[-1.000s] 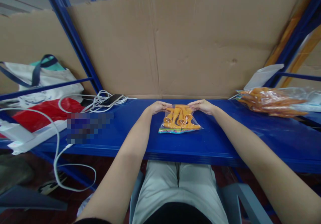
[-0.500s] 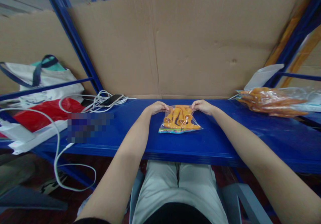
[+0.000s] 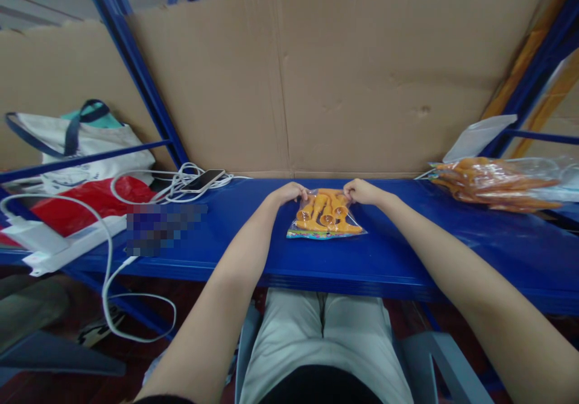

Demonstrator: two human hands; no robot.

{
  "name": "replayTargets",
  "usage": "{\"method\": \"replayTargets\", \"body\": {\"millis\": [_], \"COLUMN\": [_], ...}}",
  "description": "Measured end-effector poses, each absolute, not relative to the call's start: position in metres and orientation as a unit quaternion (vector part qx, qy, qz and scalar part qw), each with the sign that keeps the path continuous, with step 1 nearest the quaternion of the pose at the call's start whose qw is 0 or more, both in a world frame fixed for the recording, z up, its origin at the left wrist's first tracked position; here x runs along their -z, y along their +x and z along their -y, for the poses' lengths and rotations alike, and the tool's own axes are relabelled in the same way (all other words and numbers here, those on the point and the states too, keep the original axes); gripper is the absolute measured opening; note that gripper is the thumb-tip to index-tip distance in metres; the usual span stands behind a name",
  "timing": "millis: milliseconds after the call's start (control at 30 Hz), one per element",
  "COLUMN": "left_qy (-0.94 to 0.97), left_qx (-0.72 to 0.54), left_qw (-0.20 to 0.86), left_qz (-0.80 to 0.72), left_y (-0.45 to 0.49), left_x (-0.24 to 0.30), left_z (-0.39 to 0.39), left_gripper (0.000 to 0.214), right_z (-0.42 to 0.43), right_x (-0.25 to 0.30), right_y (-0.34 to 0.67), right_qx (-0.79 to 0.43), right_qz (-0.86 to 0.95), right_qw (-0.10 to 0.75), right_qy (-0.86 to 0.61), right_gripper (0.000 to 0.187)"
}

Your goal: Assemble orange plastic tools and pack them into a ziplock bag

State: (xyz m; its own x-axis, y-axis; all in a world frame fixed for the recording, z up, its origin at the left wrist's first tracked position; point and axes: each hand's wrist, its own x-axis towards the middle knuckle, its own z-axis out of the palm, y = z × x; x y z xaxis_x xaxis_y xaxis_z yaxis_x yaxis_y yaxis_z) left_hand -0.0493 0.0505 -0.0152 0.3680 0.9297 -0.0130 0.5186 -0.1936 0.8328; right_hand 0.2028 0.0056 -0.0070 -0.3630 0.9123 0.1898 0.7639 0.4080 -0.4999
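Observation:
A clear plastic bag (image 3: 326, 214) lies flat on the blue table, its colourful printed strip towards me. Inside it are several orange plastic pieces with round cup-like ends; their exact kind I cannot make out. My left hand (image 3: 291, 193) pinches the bag's far left corner between thumb and fingers. At the far right corner, my right hand (image 3: 362, 192) grips the bag in the same way, fingers curled.
More bagged orange pieces (image 3: 493, 184) lie at the right. On the left are a phone (image 3: 205, 180), coiled white cables, a white power strip (image 3: 76, 247), a red bag (image 3: 90, 202) and a cloth tote (image 3: 99, 151). Cardboard (image 3: 344, 78) walls the back of the blue table (image 3: 316, 265).
The fingers of both hands have curled in a little more at the bag's far corners. The bag has stayed in nearly the same place; the view has shifted slightly.

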Motion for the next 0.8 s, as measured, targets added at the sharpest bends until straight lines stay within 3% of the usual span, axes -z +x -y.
{"method": "replayTargets", "body": {"millis": [267, 533, 667, 800], "left_qy": [0.808, 0.836, 0.837, 0.849], "left_qx": [-0.226, -0.187, -0.17, -0.16], "left_qw": [0.257, 0.169, 0.122, 0.11], "left_qz": [-0.48, -0.487, -0.505, -0.492], "left_y": [-0.045, -0.048, -0.048, -0.046], "left_x": [0.024, 0.025, 0.024, 0.022], "left_z": [-0.065, -0.065, -0.063, -0.063], "left_gripper": [0.019, 0.016, 0.014, 0.015], "right_z": [0.006, 0.009, 0.007, 0.008], "right_x": [-0.005, -0.001, 0.003, 0.0], "right_y": [0.195, 0.187, 0.187, 0.185], "right_qx": [-0.191, -0.273, -0.212, -0.099], "right_qz": [0.77, 0.721, 0.741, 0.768], "right_qw": [0.169, 0.203, 0.202, 0.15], "right_qy": [-0.585, -0.604, -0.604, -0.615], "right_gripper": [0.019, 0.037, 0.041, 0.041]}}
